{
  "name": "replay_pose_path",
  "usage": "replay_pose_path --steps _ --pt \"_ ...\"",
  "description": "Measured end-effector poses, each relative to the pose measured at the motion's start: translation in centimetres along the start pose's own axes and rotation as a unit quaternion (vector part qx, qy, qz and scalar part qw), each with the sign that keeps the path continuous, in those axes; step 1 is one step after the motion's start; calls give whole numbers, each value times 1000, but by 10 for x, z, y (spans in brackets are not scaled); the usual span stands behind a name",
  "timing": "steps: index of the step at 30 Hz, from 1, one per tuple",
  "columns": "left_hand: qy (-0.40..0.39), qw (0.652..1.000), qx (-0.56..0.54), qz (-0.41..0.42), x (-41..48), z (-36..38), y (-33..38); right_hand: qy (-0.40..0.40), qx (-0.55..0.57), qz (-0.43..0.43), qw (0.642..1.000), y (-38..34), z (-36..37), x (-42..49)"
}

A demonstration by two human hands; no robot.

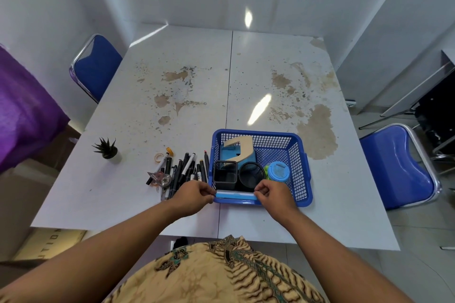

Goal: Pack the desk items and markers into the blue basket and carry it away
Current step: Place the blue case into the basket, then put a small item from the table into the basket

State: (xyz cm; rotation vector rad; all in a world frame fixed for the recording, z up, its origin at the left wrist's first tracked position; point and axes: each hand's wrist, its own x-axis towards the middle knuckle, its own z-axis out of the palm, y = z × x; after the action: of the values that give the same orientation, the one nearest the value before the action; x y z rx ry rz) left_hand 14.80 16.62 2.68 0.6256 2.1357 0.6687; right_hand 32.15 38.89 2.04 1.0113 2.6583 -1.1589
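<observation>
Packing is partly done. Left grip and right grip each pinch one end of a pale blue strip at the near wall of the basket. Just beyond them sit black cups and a punch. Markers and tape lie unpacked on the worktop, left of the left grip. Carrying is yet to come.

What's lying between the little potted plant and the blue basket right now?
Head view: loose markers, a tape dispenser and a small clear tape roll lie on the table between them.
</observation>
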Motion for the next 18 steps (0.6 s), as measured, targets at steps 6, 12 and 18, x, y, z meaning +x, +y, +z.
replay_pose_path --steps 6,12,18 --pt "0 1000 -26 -6 -1 -2 -6 5 9 -37 999 -14 3 4" --pt "8 999 -34 -13 -4 -9 -12 -21 31 -78 996 -35 12 13" --pt "39 998 -37 -21 -6 -17 -35 -48 44 -112 992 -59 24 19"
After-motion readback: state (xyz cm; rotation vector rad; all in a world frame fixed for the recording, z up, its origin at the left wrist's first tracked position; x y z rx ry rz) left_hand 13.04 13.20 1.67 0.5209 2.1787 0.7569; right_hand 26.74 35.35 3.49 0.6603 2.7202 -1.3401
